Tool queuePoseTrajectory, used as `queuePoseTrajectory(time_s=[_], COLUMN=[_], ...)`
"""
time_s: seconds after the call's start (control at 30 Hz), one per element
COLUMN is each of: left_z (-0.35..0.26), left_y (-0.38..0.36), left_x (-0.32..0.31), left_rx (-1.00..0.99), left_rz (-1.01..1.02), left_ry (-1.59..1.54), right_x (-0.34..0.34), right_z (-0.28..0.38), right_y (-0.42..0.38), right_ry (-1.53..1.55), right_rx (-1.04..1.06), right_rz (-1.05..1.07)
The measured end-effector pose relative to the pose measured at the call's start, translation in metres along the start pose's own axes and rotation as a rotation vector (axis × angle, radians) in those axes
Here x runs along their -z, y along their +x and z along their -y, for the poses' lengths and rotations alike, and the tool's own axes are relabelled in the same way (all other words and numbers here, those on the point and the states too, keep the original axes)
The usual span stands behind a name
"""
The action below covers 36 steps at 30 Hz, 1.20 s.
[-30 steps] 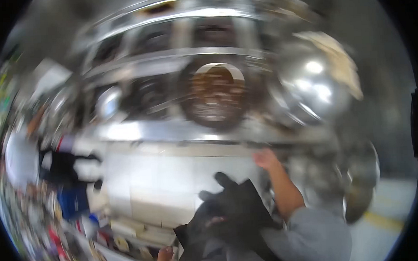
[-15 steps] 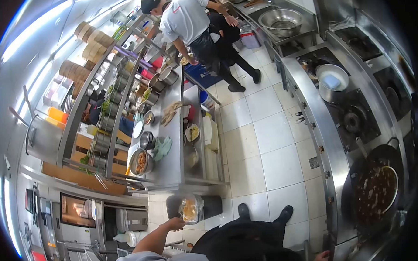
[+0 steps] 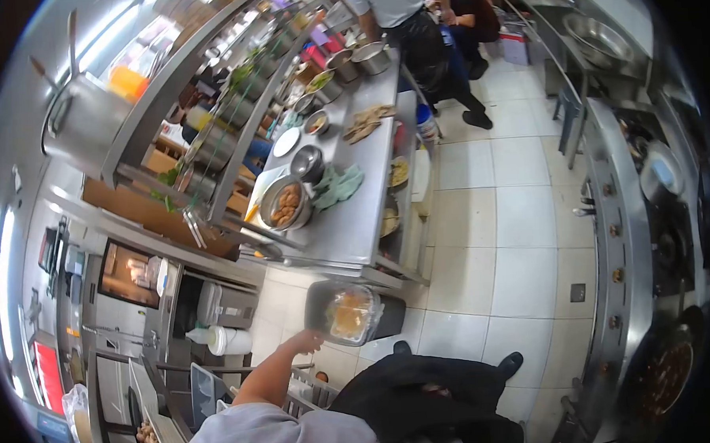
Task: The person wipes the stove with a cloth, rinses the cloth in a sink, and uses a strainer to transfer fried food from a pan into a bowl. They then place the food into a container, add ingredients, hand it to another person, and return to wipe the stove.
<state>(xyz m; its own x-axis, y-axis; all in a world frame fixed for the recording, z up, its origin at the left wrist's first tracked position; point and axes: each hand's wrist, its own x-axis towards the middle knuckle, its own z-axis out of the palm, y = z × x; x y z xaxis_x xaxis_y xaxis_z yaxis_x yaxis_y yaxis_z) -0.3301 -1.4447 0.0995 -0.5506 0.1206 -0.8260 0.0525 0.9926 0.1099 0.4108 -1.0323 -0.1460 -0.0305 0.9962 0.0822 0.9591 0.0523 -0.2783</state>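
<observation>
My left hand (image 3: 306,342) reaches from the bottom left to the near-left rim of a grey bin (image 3: 317,302). Its fingers are a little blurred but look apart, with a small gap between them and a clear plastic-wrapped pack (image 3: 351,315). The pack has yellow-orange contents and lies inside the bin's opening. The bin stands on the tiled floor beside the end of a steel worktable (image 3: 332,242). My right hand is not in view.
Bowls, a green cloth (image 3: 339,184) and a bowl of brown food (image 3: 285,205) are on the worktable. People (image 3: 418,44) stand at its far end. A stove (image 3: 610,250) with a wok (image 3: 655,382) runs along the right. A white bucket (image 3: 229,340) stands left.
The view has shifted, and the worktable and bin appear farther right. My left hand has drawn back from the pack it held, leaving a gap. My right hand has dropped out of view.
</observation>
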Motion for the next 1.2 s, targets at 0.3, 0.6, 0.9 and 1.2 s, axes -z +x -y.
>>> queuePoseTrajectory(time_s=[0.3,0.6,0.9,1.2], left_z=[0.171,0.170,0.298,0.623], left_y=[0.082,0.155,0.239,0.344], left_x=[0.161,0.133,0.174,0.194], left_rx=[-0.287,-0.093,-0.277,-0.019], left_rz=[-0.510,-0.573,-0.719,-0.252], left_ry=[-0.497,-0.329,-0.505,-0.176], right_x=[0.036,0.017,-0.027,-0.028], right_z=[0.381,0.521,0.665,0.949], right_y=[-0.098,-0.187,-0.220,-0.385], right_ry=[0.414,0.286,0.111,0.357], right_rx=[0.269,0.343,0.369,0.628], right_rz=[0.674,1.506,1.552,1.443])
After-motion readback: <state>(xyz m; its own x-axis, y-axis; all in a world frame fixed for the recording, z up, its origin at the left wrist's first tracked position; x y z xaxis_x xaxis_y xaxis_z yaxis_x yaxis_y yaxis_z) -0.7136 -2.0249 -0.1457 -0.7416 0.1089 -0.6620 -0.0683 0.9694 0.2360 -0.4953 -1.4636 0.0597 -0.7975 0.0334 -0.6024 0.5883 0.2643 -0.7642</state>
